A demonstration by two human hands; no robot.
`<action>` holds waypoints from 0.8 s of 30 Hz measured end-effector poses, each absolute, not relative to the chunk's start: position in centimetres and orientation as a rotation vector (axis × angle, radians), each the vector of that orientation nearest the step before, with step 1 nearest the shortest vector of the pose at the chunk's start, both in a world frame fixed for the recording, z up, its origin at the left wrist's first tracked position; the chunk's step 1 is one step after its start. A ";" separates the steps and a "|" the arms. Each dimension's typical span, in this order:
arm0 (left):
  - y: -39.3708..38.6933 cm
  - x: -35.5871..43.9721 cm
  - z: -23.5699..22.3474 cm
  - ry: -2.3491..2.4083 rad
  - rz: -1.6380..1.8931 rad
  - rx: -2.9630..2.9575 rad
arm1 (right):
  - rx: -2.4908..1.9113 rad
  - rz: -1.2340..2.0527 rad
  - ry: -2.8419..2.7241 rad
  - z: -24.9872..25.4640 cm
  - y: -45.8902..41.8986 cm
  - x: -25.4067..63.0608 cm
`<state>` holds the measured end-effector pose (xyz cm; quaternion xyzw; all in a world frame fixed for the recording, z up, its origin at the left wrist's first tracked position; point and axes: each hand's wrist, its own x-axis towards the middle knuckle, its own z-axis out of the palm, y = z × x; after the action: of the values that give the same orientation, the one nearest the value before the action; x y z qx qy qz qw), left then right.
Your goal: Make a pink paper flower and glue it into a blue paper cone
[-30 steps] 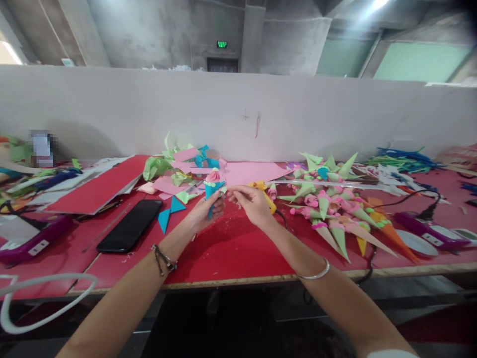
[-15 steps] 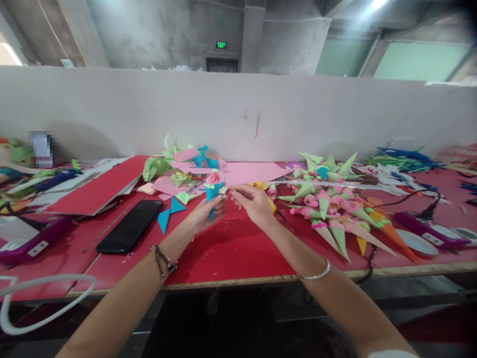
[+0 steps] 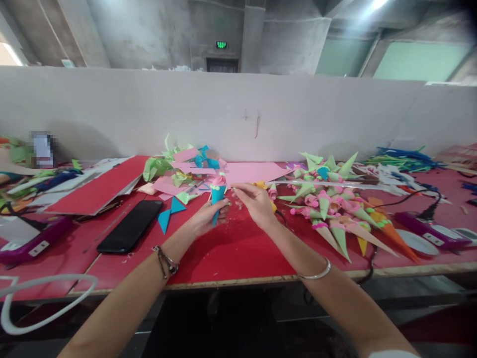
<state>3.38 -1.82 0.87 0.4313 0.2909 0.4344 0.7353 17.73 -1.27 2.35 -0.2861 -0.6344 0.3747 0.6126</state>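
My left hand is closed round a small blue paper cone with a pink swirl on top, held upright above the red table. My right hand is pinched at the cone's rim, fingertips touching its green trim. What the fingertips pinch is too small to make out. A yellow glue gun lies just behind my right hand.
A black phone lies left of my hands. Several finished paper cones are heaped to the right. Pink, green and blue paper scraps lie behind. Purple glue guns sit at both sides. A white partition backs the table.
The cone has shifted slightly right and stands more upright. My left hand followed it, and my right hand stayed pinched at the rim.
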 end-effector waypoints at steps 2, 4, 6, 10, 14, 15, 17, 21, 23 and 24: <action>-2.0 3.6 1.0 0.655 0.963 0.955 | -0.660 0.894 -1.434 2.4 -1.3 17.7; -2.2 3.9 1.1 0.669 0.969 0.966 | -0.651 0.897 -1.436 2.5 -1.4 17.7; -2.4 4.1 1.1 0.672 0.967 0.979 | -0.623 0.852 -1.467 2.5 -1.5 17.7; -2.5 4.4 0.9 0.676 0.933 1.018 | -0.567 0.720 -1.550 2.3 -1.5 17.6; -2.6 4.5 0.8 0.698 0.884 1.092 | -0.601 0.684 -1.572 1.9 -1.2 17.4; -2.6 4.5 0.8 0.707 0.877 1.111 | -0.611 0.675 -1.574 1.8 -1.2 17.4; -2.6 4.6 0.7 0.725 0.869 1.143 | -0.625 0.668 -1.576 1.7 -1.0 17.4; -2.6 4.6 0.6 0.725 0.890 1.177 | -0.625 0.694 -1.583 1.6 -0.9 17.6; -2.6 4.6 0.6 0.715 0.898 1.187 | -0.627 0.687 -1.592 1.6 -0.9 17.6; -2.7 4.6 0.6 0.711 0.899 1.191 | -0.627 0.685 -1.591 1.5 -0.8 17.6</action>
<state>4.56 -2.67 0.61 0.5302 0.3164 0.4002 0.6772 17.63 -0.84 1.53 -0.2711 -0.6878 0.2961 0.6048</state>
